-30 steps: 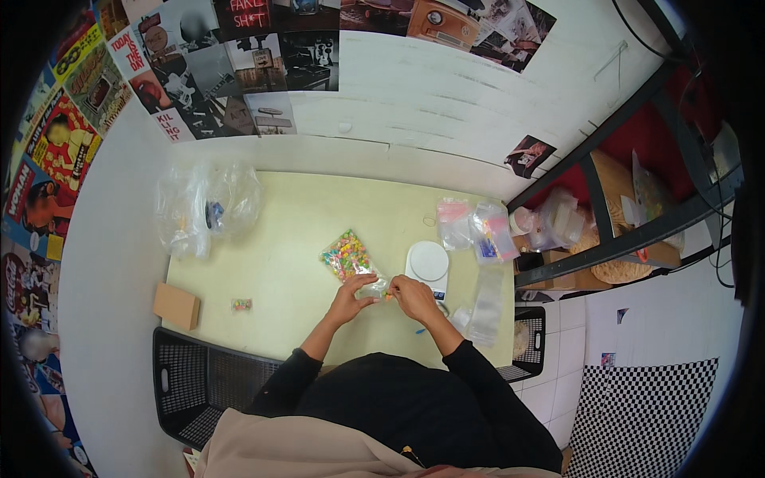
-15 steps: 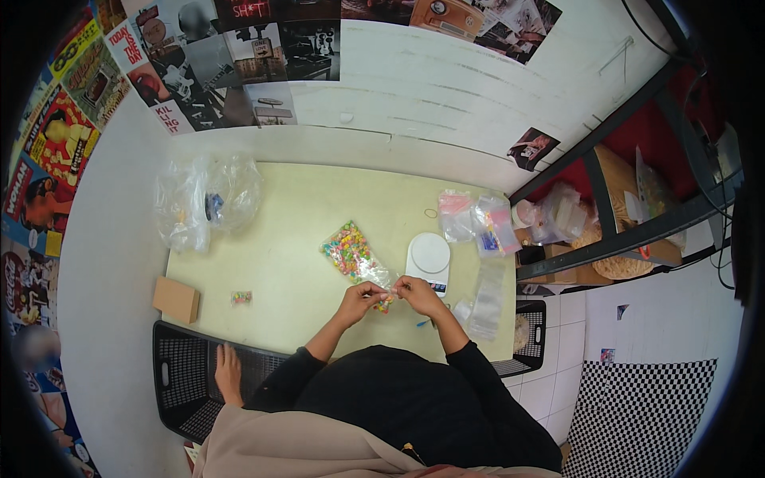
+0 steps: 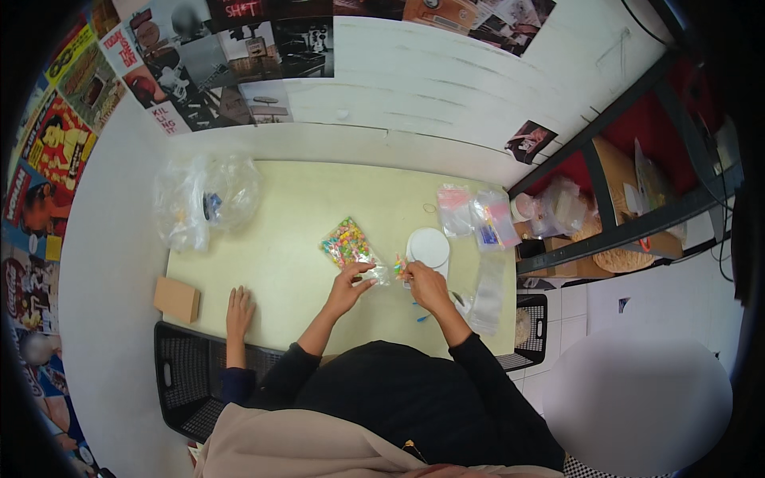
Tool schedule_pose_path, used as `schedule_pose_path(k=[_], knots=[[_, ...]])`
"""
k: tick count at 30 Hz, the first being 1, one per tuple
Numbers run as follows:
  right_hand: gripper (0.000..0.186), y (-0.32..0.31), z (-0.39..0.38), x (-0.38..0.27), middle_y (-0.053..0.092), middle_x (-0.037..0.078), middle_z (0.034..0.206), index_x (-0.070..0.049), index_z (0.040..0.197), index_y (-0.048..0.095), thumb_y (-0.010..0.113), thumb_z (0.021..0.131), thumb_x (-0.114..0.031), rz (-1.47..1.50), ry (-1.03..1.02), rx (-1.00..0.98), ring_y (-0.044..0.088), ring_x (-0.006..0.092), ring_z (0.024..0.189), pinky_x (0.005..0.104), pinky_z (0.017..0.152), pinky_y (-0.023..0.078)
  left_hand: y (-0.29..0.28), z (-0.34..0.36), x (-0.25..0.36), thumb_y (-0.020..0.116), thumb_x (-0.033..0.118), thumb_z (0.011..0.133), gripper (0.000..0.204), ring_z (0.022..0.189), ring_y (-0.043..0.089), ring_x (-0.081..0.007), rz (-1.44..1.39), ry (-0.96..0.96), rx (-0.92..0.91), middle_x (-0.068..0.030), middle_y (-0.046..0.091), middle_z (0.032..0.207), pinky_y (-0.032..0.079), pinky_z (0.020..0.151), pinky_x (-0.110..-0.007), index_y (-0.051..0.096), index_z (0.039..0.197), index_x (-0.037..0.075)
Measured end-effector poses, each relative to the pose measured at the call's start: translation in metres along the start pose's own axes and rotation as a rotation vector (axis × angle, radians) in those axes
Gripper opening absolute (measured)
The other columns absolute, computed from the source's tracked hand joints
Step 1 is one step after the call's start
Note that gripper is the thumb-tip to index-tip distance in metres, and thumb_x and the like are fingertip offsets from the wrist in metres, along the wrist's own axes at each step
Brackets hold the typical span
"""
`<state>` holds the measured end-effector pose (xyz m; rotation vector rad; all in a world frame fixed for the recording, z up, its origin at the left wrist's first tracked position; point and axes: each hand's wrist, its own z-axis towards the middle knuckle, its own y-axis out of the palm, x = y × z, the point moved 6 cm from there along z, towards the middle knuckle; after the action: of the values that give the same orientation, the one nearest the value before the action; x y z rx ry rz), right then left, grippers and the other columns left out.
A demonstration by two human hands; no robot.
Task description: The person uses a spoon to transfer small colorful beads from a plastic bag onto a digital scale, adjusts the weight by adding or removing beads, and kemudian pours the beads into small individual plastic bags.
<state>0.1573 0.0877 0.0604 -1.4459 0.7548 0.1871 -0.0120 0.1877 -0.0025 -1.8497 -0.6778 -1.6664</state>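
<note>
A clear bag of multicoloured candies (image 3: 348,242) lies mid-table, its loose clear end toward me. My left hand (image 3: 343,291) is at that end, thumb and fingers apart, seemingly holding nothing. Between the fingertips of my right hand (image 3: 430,288) is a small clear packet of candies (image 3: 398,266), raised beside the big bag. A white kitchen scale (image 3: 430,248) stands just beyond the right hand, which partly covers its front. At the left, another person's hand (image 3: 239,312) rests flat on the table.
Flat clear bags (image 3: 484,299) lie right, near a small blue object (image 3: 422,319). Pink-and-clear packs (image 3: 494,221) sit at the far right. A large plastic bag (image 3: 209,203) and brown box (image 3: 177,299) are left; a black basket (image 3: 185,374) stands below the table's left edge.
My hands have parted; the right has lifted the small packet away from the left. The other person's hand has moved up onto the table, where a small packet lay that no longer shows.
</note>
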Motion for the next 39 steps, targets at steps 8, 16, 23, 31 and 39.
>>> schedule_pose_path(k=[8, 16, 23, 31, 39], knots=[[0.019, 0.049, 0.007, 0.034, 0.068, 0.013, 0.084, -0.001, 0.094, 0.065, 0.060, 0.088, -0.019, 0.380, 0.141, -0.361, 0.064, 0.0253, 0.078, 0.0352, 0.072, 0.049, 0.036, -0.006, -0.015, 0.069, 0.012, 0.086, 0.040, 0.112, 0.056, -0.0162, -0.197, -0.181, -0.319, -0.0062, 0.060, 0.121, 0.048, 0.091, -0.032, 0.058, 0.124, 0.005], [0.022, 0.088, -0.013, 0.061, 0.064, 0.005, 0.084, -0.001, 0.095, 0.064, 0.064, 0.088, -0.022, 0.702, 0.304, -0.401, 0.057, 0.0132, 0.075, 0.0278, 0.068, 0.045, 0.045, -0.025, -0.058, 0.067, 0.009, 0.088, 0.029, 0.092, 0.062, -0.0131, -0.371, -0.405, -0.158, -0.0060, 0.066, 0.104, 0.050, 0.081, -0.028, 0.061, 0.114, -0.001], [0.030, 0.111, -0.027, 0.059, 0.060, 0.001, 0.084, -0.004, 0.098, 0.064, 0.075, 0.080, -0.026, 0.801, 0.420, -0.469, 0.052, 0.0085, 0.073, 0.0236, 0.061, 0.040, 0.041, -0.031, -0.080, 0.065, 0.003, 0.086, 0.024, 0.084, 0.062, -0.0123, -0.399, -0.517, 0.045, -0.0081, 0.065, 0.095, 0.051, 0.075, -0.024, 0.061, 0.109, -0.004], [0.028, 0.125, -0.029, 0.056, 0.052, -0.004, 0.071, -0.005, 0.098, 0.063, 0.073, 0.081, -0.026, 0.925, 0.577, -0.538, 0.039, 0.0041, 0.055, 0.0212, 0.046, 0.027, 0.038, -0.033, -0.090, 0.067, 0.004, 0.084, 0.022, 0.075, 0.061, -0.0115, -0.399, -0.636, 0.126, -0.0061, 0.064, 0.089, 0.050, 0.066, -0.024, 0.060, 0.104, -0.002], [0.029, 0.133, -0.027, 0.060, 0.046, -0.006, 0.067, -0.006, 0.097, 0.060, 0.070, 0.084, -0.030, 0.916, 0.666, -0.564, 0.032, 0.0030, 0.051, 0.0214, 0.043, 0.020, 0.040, -0.031, -0.099, 0.068, 0.005, 0.084, 0.024, 0.075, 0.062, -0.0116, -0.419, -0.656, 0.183, -0.0054, 0.064, 0.089, 0.052, 0.067, -0.025, 0.059, 0.105, -0.001]])
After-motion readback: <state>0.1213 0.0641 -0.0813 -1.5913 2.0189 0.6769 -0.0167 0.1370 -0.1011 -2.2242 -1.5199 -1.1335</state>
